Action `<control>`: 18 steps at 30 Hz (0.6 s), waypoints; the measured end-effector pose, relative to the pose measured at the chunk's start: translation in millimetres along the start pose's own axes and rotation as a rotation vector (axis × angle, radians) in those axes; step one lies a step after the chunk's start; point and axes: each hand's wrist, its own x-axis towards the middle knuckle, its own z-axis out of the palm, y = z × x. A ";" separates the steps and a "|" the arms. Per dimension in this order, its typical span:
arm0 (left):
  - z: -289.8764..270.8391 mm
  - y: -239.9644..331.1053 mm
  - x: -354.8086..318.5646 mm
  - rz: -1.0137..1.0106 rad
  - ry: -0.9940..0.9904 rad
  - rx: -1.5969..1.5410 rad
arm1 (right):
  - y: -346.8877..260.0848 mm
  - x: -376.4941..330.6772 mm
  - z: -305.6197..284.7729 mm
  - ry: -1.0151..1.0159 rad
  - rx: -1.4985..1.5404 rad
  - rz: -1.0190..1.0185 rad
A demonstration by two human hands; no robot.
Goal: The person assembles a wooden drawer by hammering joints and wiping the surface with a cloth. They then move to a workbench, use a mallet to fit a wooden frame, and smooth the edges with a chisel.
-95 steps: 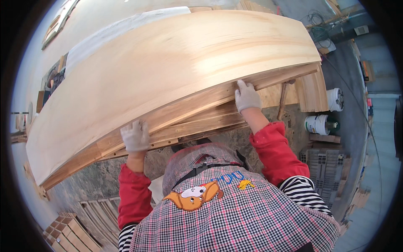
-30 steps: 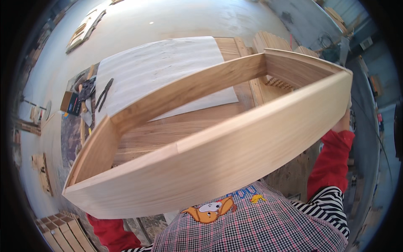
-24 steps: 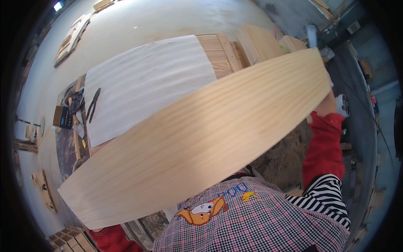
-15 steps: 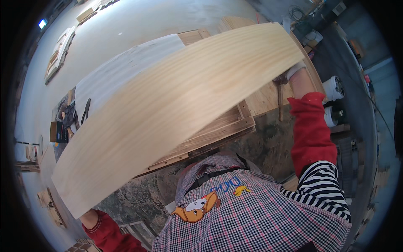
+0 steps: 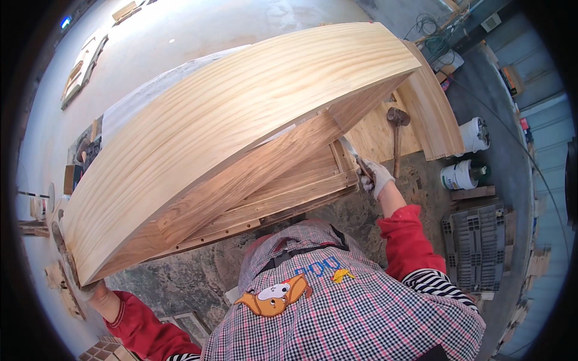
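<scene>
A long pale wooden board (image 5: 253,114) with straight grain stands tilted across the work, darker wooden boards (image 5: 289,144) joined beneath it like a box frame. At its lower left end, my left hand (image 5: 101,298) holds the board's edge; its fingers are mostly hidden behind the wood. My right hand (image 5: 379,178), in a pale glove, is closed around the brown handle of a flat-bladed hand tool (image 5: 349,148). The tool's light blade points up toward the frame's inner boards. A mallet (image 5: 397,117) with a dark head lies right of the tool on a plywood sheet.
Under the frame lies a wooden panel (image 5: 289,194) on a stained dark work surface (image 5: 198,271). A curved-looking wooden board (image 5: 430,111) stands at the right. White buckets (image 5: 474,135) and a dark plastic pallet (image 5: 475,240) are beyond it. Dark tools and a box (image 5: 73,177) sit at the far left.
The pale board has tipped, showing the darker boards beneath. My right hand has left its far right end, moved down and left, and now holds the flat-bladed tool. The mallet is uncovered.
</scene>
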 end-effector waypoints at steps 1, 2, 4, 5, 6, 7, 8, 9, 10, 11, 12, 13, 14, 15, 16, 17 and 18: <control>-1.0 0.1 0.6 0.005 -0.050 0.000 | -0.3 8.8 2.7 0.001 -0.007 -0.002; -2.3 -0.1 1.0 0.035 -0.071 0.036 | -0.2 16.1 2.1 -0.004 0.012 0.019; 12.5 -0.6 -6.8 0.122 -0.079 0.144 | -1.7 30.9 3.5 -0.015 0.041 0.062; 12.5 0.1 -9.4 0.136 -0.073 0.150 | -4.1 36.2 7.3 -0.029 0.069 0.061; 12.6 0.7 -11.2 0.152 -0.067 0.155 | -6.7 41.8 12.2 -0.044 0.096 0.060; -3.3 -1.6 -3.0 0.123 -0.068 0.096 | -8.3 47.8 18.5 -0.058 0.121 0.063; -12.2 -3.4 1.5 0.119 -0.079 0.082 | -12.0 55.4 25.6 -0.060 0.124 0.047; -21.2 -4.8 6.2 0.112 -0.091 0.071 | -16.1 64.9 35.5 -0.062 0.127 0.032; -26.1 -6.5 10.8 0.127 -0.113 0.106 | -19.5 75.4 45.3 -0.062 0.135 0.014; -21.1 -5.6 11.5 0.119 -0.131 0.108 | -22.4 84.7 56.8 -0.029 0.122 0.004; -15.9 -4.4 11.9 0.112 -0.150 0.110 | -22.8 88.2 61.4 -0.016 0.141 0.001; 3.9 0.0 3.4 0.080 -0.160 0.081 | -24.7 86.1 71.0 -0.004 0.157 0.001; 24.9 4.3 -5.7 0.049 -0.171 0.050 | -26.4 83.8 76.2 0.009 0.174 0.000; 45.5 7.6 -15.0 0.097 -0.197 0.123 | -24.2 82.3 73.7 0.014 0.172 0.007; 68.5 10.8 -26.5 0.144 -0.219 0.195 | -19.1 77.7 66.1 0.019 0.167 0.014; 91.9 13.0 -37.0 0.190 -0.241 0.265 | -15.0 71.9 58.8 0.025 0.160 0.017; 112.0 13.1 -45.9 0.234 -0.261 0.333 | -11.6 62.5 52.9 0.033 0.146 0.025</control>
